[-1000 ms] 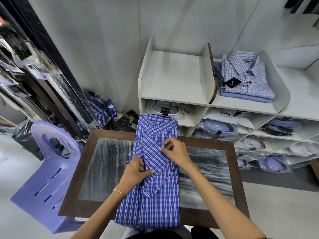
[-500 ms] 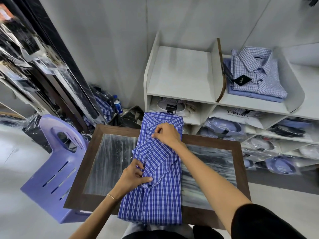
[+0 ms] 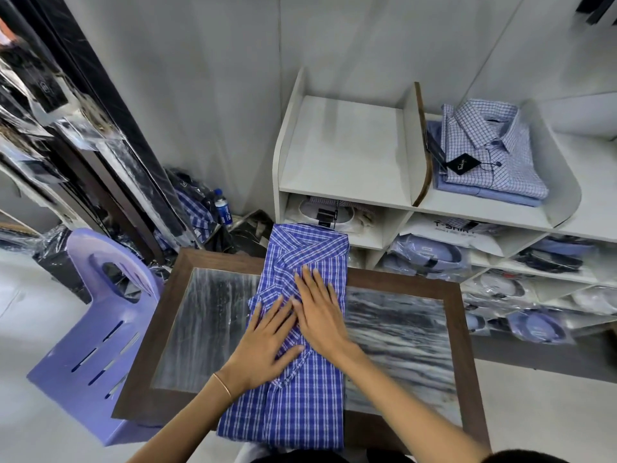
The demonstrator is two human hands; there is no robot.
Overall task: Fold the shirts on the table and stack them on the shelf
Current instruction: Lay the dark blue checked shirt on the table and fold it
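Blue plaid shirt (image 3: 300, 389) lying lengthwise down the middle of the dark-framed table (image 3: 417, 285), folded into a long narrow strip, far end overhanging the table's back edge toward the shelf (image 3: 344, 152), near end hanging over the front edge. Left hand (image 3: 267, 342) flat on the cloth near the strip's middle, fingers straight and spread, gripping nothing, thin bangle on the wrist. Right hand (image 3: 320, 312) just beside it, also flat, fingers extended and pressing on the folded sleeves, nothing pinched; fingertips of the two hands touching or nearly so, hard to tell at this angle. On the shelf's upper level, left compartment bare, right compartment holding a small stack of folded shirts (image 3: 490, 155), light checked one on top with a black tag. Lower cubbies filled with bagged shirts (image 3: 427, 259). Lilac plastic chair (image 3: 96, 332) left of the table, water bottle (image 3: 223, 208) on the floor behind it by the wall.
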